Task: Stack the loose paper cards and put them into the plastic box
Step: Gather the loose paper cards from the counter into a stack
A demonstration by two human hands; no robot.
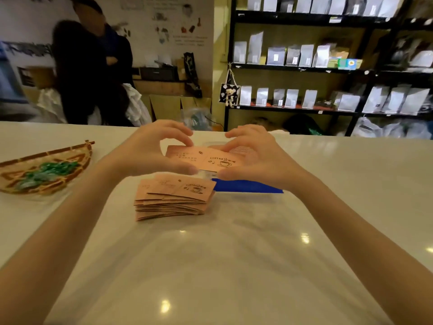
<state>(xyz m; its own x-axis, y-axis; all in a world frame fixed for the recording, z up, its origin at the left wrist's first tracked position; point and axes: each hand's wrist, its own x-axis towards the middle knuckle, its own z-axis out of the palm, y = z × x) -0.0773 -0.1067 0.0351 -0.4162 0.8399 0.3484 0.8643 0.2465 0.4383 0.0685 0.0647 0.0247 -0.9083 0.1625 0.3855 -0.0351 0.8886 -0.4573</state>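
A bundle of pink paper cards (210,159) printed with a coffee cup is held between both hands above the counter. My left hand (150,153) grips its left end and my right hand (255,158) grips its right end, fingers curled over the far edge. Just below and nearer to me, an uneven stack of the same pink cards (173,199) lies on the white counter (222,266). Right of that stack is the clear plastic box with a blue edge (248,186), mostly hidden under my right hand and the held cards.
A woven bamboo tray (14,181) with green items sits at the left edge of the counter. Beyond the counter stand two people (89,66) and black shelves of white pouches (304,62).
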